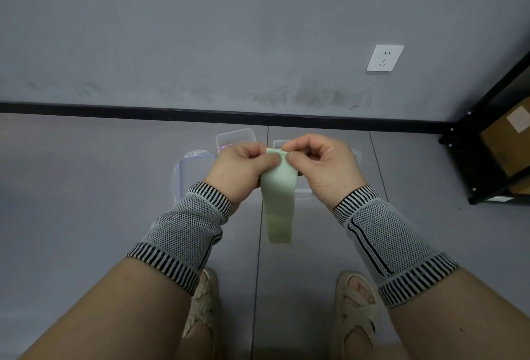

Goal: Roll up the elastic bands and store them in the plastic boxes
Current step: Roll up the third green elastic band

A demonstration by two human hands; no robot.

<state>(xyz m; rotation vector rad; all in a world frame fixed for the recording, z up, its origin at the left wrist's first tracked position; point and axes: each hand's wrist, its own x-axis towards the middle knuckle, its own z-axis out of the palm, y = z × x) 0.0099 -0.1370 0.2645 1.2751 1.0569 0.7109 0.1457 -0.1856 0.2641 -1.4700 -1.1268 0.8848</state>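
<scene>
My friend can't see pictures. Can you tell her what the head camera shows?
Two hands, left hand and right hand, pinch the top of a pale green elastic band that hangs down between them. Clear plastic boxes sit on the grey floor below, near a wall socket.

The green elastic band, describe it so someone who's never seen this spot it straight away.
Look below the black skirting line, above the grey floor. The left hand and right hand pinch the green elastic band at its top. It hangs as a flat pale-green strip, unlike the clear plastic boxes behind.
</scene>
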